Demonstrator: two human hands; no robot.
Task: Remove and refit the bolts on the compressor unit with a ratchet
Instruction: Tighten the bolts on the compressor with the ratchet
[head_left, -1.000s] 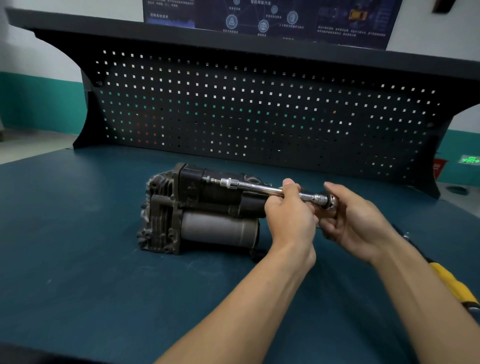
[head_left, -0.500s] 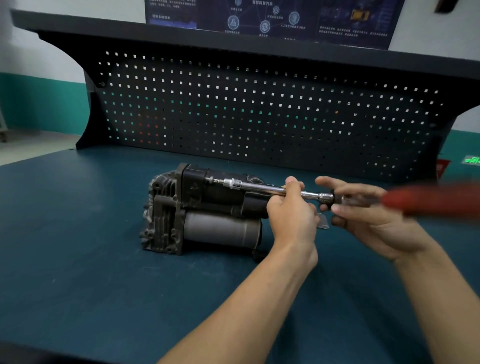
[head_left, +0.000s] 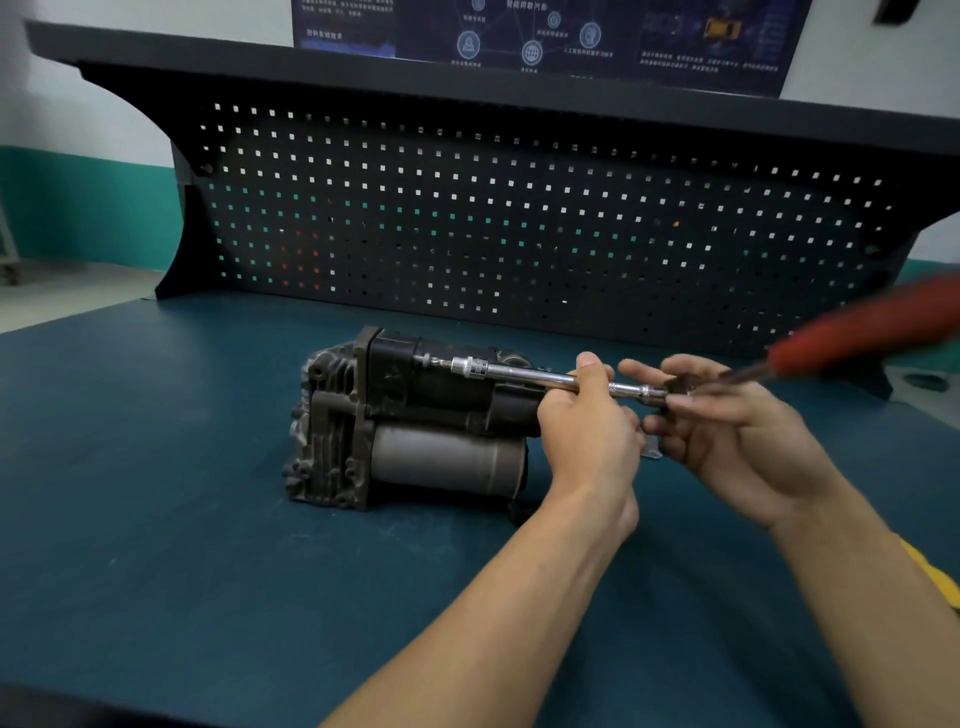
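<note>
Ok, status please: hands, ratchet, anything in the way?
Left hand grips extension bar. Right hand pinches ratchet head, handle blurred. Bit against compressor. Nothing blocking.

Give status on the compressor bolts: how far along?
Done: cannot tell; no loose bolts show on the bench. In hand: extension bar tip sits on the compressor's top; left hand grips the bar, right hand pinches the ratchet at its head, red handle blurred. Left: at least this bolt; others unknown.

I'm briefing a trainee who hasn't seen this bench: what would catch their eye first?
A dark grey metal compressor unit lies centred on the teal benchtop. A chrome extension bar runs from its top rightward, gripped by the left hand. At the bar's end the right hand pinches a motion-blurred red-handled ratchet.
</note>
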